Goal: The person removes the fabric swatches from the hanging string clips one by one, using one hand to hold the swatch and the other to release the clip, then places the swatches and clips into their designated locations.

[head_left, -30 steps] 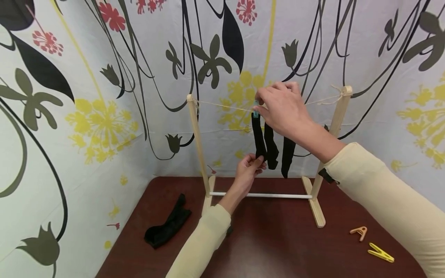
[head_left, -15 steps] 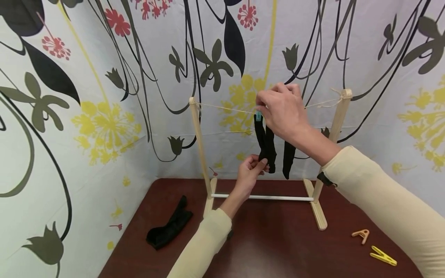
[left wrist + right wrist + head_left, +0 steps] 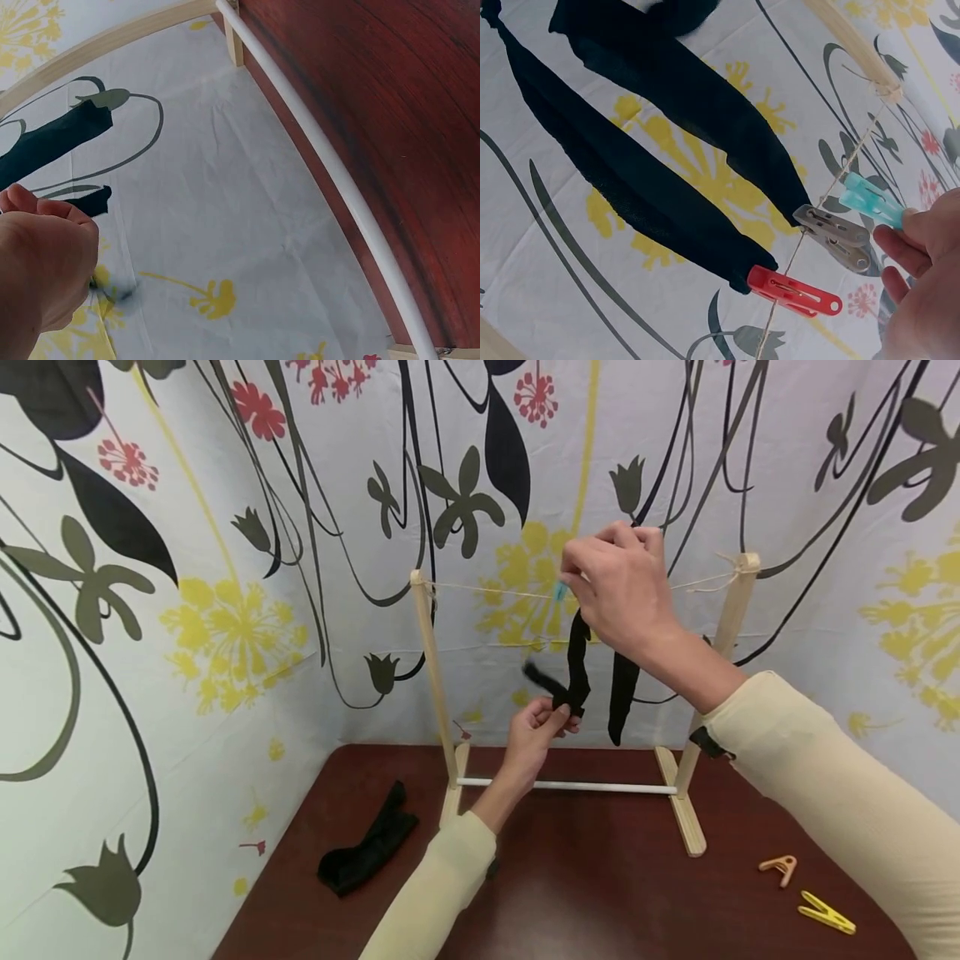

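My right hand (image 3: 622, 581) pinches a teal clothespin (image 3: 870, 199) by its handle end, close to the string (image 3: 495, 591). Below it, my left hand (image 3: 534, 731) grips a black sock (image 3: 543, 677) whose upper end flops to the left, out of the clothespin. Two more black socks hang from the string: one (image 3: 705, 112) clipped by a grey clothespin (image 3: 832, 235), the other (image 3: 637, 172) by a red clothespin (image 3: 795, 291). In the left wrist view, the left hand (image 3: 52, 262) has its fingers curled in and partly hides the cloth.
The string runs between two posts of a wooden rack (image 3: 431, 668) with a white crossbar (image 3: 600, 787). Another black sock (image 3: 367, 847) lies on the dark red table (image 3: 600, 893) at left. An orange clothespin (image 3: 780, 867) and a yellow clothespin (image 3: 827, 913) lie at right.
The held sock's upper end has slipped out of the teal clothespin and dropped leftward. My right hand has risen slightly with the clothespin; the left still grips the sock.
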{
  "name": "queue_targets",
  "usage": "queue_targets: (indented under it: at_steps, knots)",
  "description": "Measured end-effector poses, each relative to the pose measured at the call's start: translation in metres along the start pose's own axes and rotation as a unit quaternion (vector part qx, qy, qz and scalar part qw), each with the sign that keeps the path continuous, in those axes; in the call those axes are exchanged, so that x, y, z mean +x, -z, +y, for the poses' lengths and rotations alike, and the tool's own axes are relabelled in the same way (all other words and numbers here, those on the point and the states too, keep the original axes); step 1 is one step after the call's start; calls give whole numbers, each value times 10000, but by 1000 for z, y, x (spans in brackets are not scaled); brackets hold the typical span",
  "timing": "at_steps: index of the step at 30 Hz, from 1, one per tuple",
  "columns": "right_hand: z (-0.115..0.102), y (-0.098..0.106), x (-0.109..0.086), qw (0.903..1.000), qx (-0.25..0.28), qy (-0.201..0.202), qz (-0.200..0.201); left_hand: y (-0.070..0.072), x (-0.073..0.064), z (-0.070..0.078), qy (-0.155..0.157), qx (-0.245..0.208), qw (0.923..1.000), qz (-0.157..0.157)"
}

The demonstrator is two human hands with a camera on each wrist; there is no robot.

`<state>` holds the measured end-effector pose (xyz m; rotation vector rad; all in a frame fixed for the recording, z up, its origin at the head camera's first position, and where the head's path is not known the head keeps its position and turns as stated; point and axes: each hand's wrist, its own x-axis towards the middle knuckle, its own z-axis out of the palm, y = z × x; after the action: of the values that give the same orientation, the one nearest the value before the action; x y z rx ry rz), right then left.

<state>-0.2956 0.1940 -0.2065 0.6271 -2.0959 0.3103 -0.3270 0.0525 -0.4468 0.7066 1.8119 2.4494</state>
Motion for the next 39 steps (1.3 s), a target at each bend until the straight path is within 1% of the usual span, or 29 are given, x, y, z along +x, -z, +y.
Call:
queue_targets:
  at_steps: [5, 9, 12, 17, 22, 28, 32, 37, 39]
  knots:
    - [1, 1, -6, 9998, 63, 123, 146, 4, -8, 0, -96, 87, 9998, 178]
    - [4, 1, -14, 9993, 91, 238, 263, 9, -15, 4, -279, 55, 9992, 283]
    - [7, 2, -20, 9987, 144, 321, 358, 15, -20, 8, -390, 42, 9985, 386]
    - [18, 9, -36, 9977, 202, 476, 447, 26, -35, 14, -430, -7, 9971, 632]
    - [29, 16, -52, 9953, 240, 682, 639, 38, -50, 17, -420, 5, 9954, 861]
    - [32, 22, -74, 9895, 366, 951, 1023, 57, -60, 20, -414, 244, 9942, 960]
    - [30, 25, -90, 9868, 591, 911, 1202, 69, -67, 22, -442, 240, 9932, 1045]
    - [26, 26, -110, 9808, 881, 801, 1544, 85, -78, 24, -577, 179, 9895, 1313]
    - [24, 27, -118, 9778, 903, 834, 1695, 90, -83, 24, -603, 110, 9878, 1430]
